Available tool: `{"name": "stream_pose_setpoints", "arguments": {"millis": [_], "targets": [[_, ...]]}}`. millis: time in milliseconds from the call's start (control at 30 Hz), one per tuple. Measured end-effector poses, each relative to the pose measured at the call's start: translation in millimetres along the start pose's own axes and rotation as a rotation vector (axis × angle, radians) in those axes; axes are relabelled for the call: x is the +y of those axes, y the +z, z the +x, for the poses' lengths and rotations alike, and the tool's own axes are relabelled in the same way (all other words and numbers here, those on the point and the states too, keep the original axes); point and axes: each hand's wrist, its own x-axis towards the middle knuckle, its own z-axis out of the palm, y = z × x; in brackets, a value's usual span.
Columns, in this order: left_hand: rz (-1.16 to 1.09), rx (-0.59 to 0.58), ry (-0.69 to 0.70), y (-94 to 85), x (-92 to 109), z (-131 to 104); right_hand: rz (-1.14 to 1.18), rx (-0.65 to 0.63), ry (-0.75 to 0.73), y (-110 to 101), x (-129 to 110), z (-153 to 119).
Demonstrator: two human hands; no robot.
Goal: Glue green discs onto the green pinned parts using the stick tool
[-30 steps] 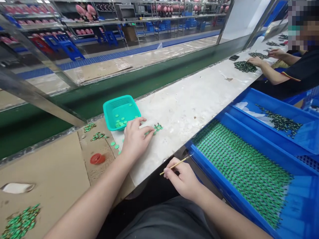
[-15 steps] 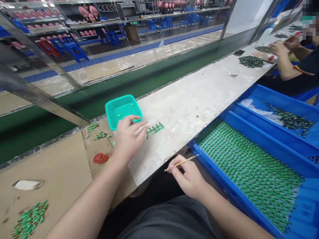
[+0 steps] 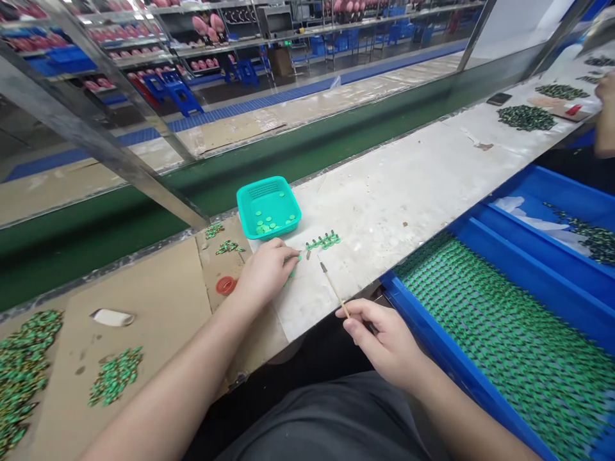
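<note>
My right hand [image 3: 384, 339] holds a thin paintbrush [image 3: 335, 291] by its wooden handle, the dark tip pointing away over the white tabletop. My left hand [image 3: 270, 272] rests low on the table with thumb and fingers drawn together. Small green discs peek out by its fingertips; whether one is pinched is hidden. Just to the right of those fingertips lies a cluster of green discs [image 3: 327, 241] with dark upright stubs. Behind the left hand stands a turquoise basket [image 3: 245, 214] with several loose green discs inside.
Left on cardboard are a red cap-like dish [image 3: 225, 285], a white tube [image 3: 113, 317] and piles of green-and-gold pieces [image 3: 115, 376]. A blue tray [image 3: 398, 288] full of rows of green pieces is at my right. Farther along, a co-worker's arm [image 3: 605, 115] is near dark piles.
My left hand has come down from above the basket's front edge to the table. My right hand has swung the brush tip toward the green cluster. The view has shifted left.
</note>
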Motion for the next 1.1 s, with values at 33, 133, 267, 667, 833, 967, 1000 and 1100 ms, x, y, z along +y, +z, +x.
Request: {"name": "stream_pose_setpoints", "arguments": {"millis": [33, 133, 267, 667, 833, 967, 1000, 1100], "targets": [[-0.001, -0.007, 0.01, 1.1, 2, 1, 0.032, 0.01, 0.014, 1, -1, -2], [-0.031, -0.05, 0.056, -1.3, 8, 2, 0.12, 0.025, 0.054, 3, -7, -7], [-0.124, -0.168, 0.102, -22.0, 6, -22, 0.241, -0.017, 0.045, 3, -21, -12], [-0.196, -0.043, 0.134, -16.6, -71, -169, 0.226, 0.127, -0.021, 34, -18, 16], [-0.074, 0.305, 0.276, 0.4, -67, -205, 0.379, 0.187, 0.088, 62, -13, 40], [0.12, 0.366, 0.33, 8.1, -65, -233, 0.524, 0.155, 0.166, 82, -12, 59], [0.142, 0.368, 0.322, 10.5, -65, -238, 0.529, 0.12, 0.179, 86, -12, 65], [0.133, 0.367, 0.308, 15.9, -68, -242, 0.486, 0.013, 0.17, 101, -12, 85]]}}
